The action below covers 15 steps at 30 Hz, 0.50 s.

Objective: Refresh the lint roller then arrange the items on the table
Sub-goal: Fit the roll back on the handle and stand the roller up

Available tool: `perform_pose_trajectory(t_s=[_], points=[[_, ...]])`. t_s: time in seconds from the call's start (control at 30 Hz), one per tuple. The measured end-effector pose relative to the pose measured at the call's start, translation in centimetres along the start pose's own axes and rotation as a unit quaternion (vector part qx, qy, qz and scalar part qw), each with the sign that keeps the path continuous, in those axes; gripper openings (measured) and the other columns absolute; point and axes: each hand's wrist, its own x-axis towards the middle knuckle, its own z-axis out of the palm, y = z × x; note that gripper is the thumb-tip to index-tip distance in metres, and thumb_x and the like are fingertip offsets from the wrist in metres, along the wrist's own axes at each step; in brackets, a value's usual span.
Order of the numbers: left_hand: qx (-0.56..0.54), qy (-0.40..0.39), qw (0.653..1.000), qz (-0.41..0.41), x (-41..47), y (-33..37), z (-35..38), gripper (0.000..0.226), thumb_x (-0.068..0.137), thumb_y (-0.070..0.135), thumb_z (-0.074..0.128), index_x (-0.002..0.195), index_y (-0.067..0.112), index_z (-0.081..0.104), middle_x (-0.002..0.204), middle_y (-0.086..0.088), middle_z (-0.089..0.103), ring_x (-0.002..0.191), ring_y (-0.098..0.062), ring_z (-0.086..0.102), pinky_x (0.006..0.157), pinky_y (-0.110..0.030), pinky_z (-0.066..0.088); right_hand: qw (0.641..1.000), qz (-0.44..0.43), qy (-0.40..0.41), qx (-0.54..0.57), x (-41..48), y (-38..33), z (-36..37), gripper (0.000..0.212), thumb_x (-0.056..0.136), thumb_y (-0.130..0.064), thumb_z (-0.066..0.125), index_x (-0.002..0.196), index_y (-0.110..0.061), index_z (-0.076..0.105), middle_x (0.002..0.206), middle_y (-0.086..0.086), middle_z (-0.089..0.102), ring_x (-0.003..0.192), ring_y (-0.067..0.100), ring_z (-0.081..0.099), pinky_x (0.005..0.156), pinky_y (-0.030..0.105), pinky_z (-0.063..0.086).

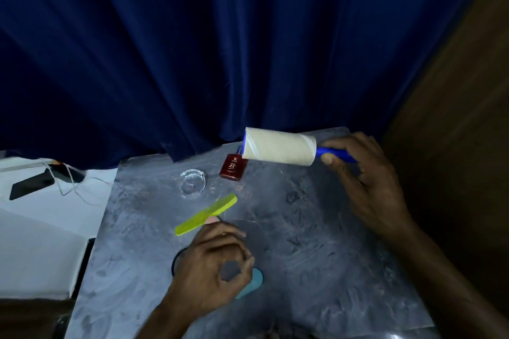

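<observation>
At about two o'clock over the grey marbled table [316, 242], the right hand [369, 181] holds the lint roller [279, 150] off the surface, its fingers wrapped round the blue handle and the thumb pressed on the handle's near side. The roller's pale sheet-covered cylinder points toward nine o'clock from that hand, lying roughly level, with a blue end cap on its far tip and diagonal seam lines across the paper. Just under that tip, at twelve o'clock on the table, a small dark red bottle [232, 167] lies flat with light lettering on its face; whether the roller touches it I cannot tell. At eleven o'clock from the table's middle sits a clear glass dish [193, 182], apart from the bottle. Nearer, toward nine o'clock, a yellow-green comb [206, 214] lies on a slant, its wider end toward the dish. The left hand [212, 267] hovers at seven o'clock, fingers curled loosely inward with the fingertips near the comb's near edge; it hides what lies beneath, and I cannot tell whether it grips anything. A black loop [176, 260] shows at its nine o'clock side, and a teal object [253, 282] peeks out at its four o'clock side. Behind the table hangs a dark blue curtain [220, 49]. At ten o'clock, off the table, a dark phone [31, 186] with a white cable [71, 181] lies on a white surface.
</observation>
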Motion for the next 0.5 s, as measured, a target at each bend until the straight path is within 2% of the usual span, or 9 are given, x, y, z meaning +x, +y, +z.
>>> perform_pose_trajectory(t_s=[0.1,0.17,0.2,0.23,0.3,0.37,0.43,0.5], points=[[-0.039,-0.02,0.996,-0.083,-1.4,-1.9,3.1,0.01,0.089,0.027,0.078,0.081,0.028,0.073,0.094,0.022,0.071,0.105,0.004,0.068,0.092,-0.027,0.055,0.999,0.042,-0.006,0.024,-0.8,1.2,0.7,0.019,0.103,-0.028,0.06,0.118,-0.021,0.07,0.112,-0.011,0.062,0.111,0.01,0.058,0.096,0.021,0.044],[-0.078,-0.043,0.982,-0.164,-1.6,-3.1,5.4,0.004,0.091,0.032,0.073,0.089,0.03,0.071,0.097,0.022,0.071,0.1,0.005,0.068,0.091,-0.02,0.053,0.992,0.105,-0.021,0.061,-1.5,2.5,1.5,0.019,0.103,-0.035,0.059,0.118,-0.029,0.067,0.113,-0.023,0.061,0.112,0.0,0.058,0.095,0.011,0.044],[-0.099,-0.057,0.972,-0.205,-1.7,-3.8,6.6,0.003,0.091,0.034,0.07,0.093,0.032,0.071,0.1,0.023,0.072,0.101,0.004,0.069,0.093,-0.02,0.053,0.984,0.152,-0.029,0.089,-1.8,3.3,2.1,0.017,0.103,-0.037,0.059,0.118,-0.032,0.066,0.112,-0.027,0.062,0.111,-0.005,0.059,0.092,0.007,0.044],[-0.122,-0.074,0.96,-0.239,-1.7,-4.4,7.8,0.009,0.091,0.034,0.067,0.098,0.033,0.072,0.103,0.023,0.074,0.103,0.003,0.069,0.097,-0.023,0.054,0.971,0.203,-0.037,0.12,-2.1,4.1,2.8,0.016,0.102,-0.036,0.06,0.116,-0.034,0.066,0.112,-0.027,0.064,0.108,-0.006,0.06,0.091,0.009,0.046],[-0.15,-0.108,0.939,-0.29,-1.8,-5.4,10.1,0.021,0.092,0.032,0.065,0.11,0.032,0.075,0.113,0.02,0.075,0.114,-0.004,0.07,0.106,-0.035,0.055,0.928,0.314,-0.051,0.195,-2.8,5.9,4.9,0.009,0.1,-0.026,0.064,0.107,-0.031,0.067,0.106,-0.014,0.067,0.096,0.002,0.062,0.087,0.024,0.052],[-0.135,-0.134,0.933,-0.305,-1.7,-6.0,12.2,0.037,0.092,0.032,0.066,0.126,0.022,0.074,0.129,0.008,0.072,0.125,-0.013,0.066,0.113,-0.04,0.052,0.879,0.398,-0.056,0.258,-3.9,7.4,7.6,0.014,0.1,-0.014,0.062,0.094,-0.026,0.064,0.09,0.002,0.061,0.078,0.011,0.055,0.068,0.028,0.053],[-0.104,-0.165,0.93,-0.313,-1.1,-6.6,13.9,0.05,0.089,0.031,0.066,0.137,0.015,0.069,0.138,-0.004,0.067,0.132,-0.022,0.061,0.117,-0.038,0.047,0.847,0.451,-0.069,0.275,-5.1,8.6,10.3,0.018,0.104,-0.011,0.056,0.089,-0.021,0.058,0.077,0.002,0.051,0.066,0.011,0.048,0.048,0.022,0.052],[-0.064,-0.192,0.926,-0.318,-0.1,-7.6,15.2,0.058,0.091,0.029,0.069,0.145,0.012,0.062,0.147,-0.01,0.061,0.14,-0.03,0.056,0.121,-0.036,0.041,0.824,0.492,-0.086,0.267,-6.2,9.4,13.0,0.016,0.107,-0.014,0.049,0.093,-0.019,0.055,0.074,0.001,0.048,0.06,0.012,0.046,0.042,0.023,0.052]])
